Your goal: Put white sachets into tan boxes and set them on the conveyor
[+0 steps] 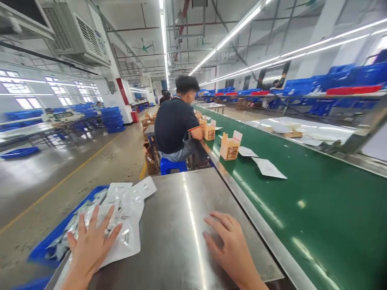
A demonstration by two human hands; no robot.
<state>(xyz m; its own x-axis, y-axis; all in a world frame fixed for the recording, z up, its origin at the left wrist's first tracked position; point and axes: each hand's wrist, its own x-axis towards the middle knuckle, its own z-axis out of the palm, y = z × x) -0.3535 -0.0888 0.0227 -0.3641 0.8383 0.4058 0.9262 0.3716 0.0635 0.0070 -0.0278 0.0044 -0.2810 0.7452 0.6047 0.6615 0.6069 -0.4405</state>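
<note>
Clear plastic pouches [125, 213] piled lower left on steel table [181, 225], overhanging blue bin [45, 247]. Left hand [90, 243] flat on pile, fingers spread, gripping nothing. Right hand [228, 245] open, palm down on bare steel, lower centre. Green conveyor [302, 201] at right carrying orange carton [230, 146]; seated co-worker [177, 121] mid-frame.

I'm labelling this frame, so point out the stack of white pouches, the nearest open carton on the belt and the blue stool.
white pouches [128, 237], head view, top pouch's face
open carton [229, 148], head view, front panel
blue stool [173, 165], head view, seat edge

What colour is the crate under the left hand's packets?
Blue crate, clearest in the head view, beneath the left hand.
</note>
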